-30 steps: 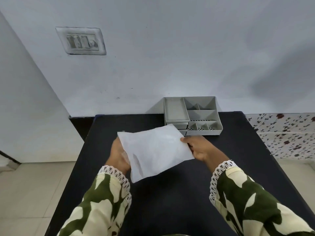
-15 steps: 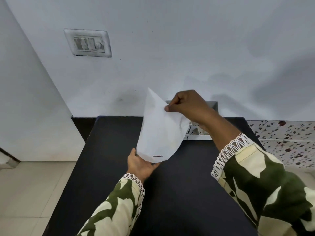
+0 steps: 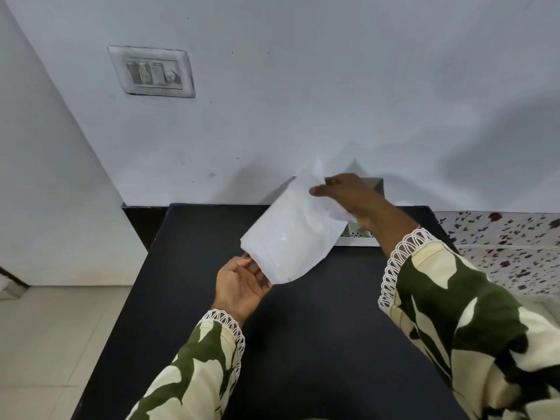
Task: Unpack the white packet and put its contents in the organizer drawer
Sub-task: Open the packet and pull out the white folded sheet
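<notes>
Tipping mouth-down above the desk [image 3: 303, 344], the packet [image 3: 291, 237] hangs in the air just in front of the organizer [image 3: 357, 236], which it largely hides. The right hand [image 3: 348, 195] pinches the packet's upper end between thumb and fingers, with loose film bunched above the grip. The left hand [image 3: 242, 283] lies palm up and spread just under the packet's lower edge, fingertips touching or nearly touching it, holding nothing; it looks ready to catch whatever slides out.

The packet looks like thin, soft film: light, limp and creasing easily, with a glossy patch suggesting a slick surface. It would probably sag or fold wherever it is unsupported, so a pinch at a corner or along the top seam seems the surest hold, firm enough that the film does not slip through the fingers. What is inside cannot be seen, nor its weight; nothing shows at the mouth yet. Small contents could drop suddenly and bounce off the desk, so the cupped palm belongs close below. Whether the drawer is open is hidden behind packet and arm.
</notes>
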